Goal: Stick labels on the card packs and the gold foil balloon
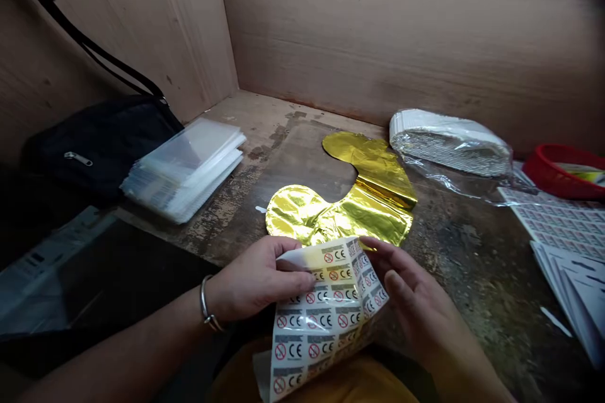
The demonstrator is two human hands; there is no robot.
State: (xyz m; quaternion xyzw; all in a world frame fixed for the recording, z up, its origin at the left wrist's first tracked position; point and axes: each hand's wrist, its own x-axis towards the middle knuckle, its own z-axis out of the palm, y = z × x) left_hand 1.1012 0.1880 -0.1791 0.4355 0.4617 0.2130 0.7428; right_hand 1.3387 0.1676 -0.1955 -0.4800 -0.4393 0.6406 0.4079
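**CE sticker sheet [321,327] held up over the worktop's [302,157] near edge**

Left hand [253,280] pinches the top corner, right hand [416,296] grips the right edge. Keeping both sides taut like that stops it flopping. Gold foil balloon [382,170] lies just beyond.

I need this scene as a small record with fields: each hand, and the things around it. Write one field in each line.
left hand: holds sheet of CE labels; metal bangle on wrist
right hand: holds same sheet at its edge
nearest thing: gold foil balloon, lying on worn wooden bench
rest: clear plastic sleeves, black zip bag, plastic-wrapped silver stack, red plastic tray, printed label sheets
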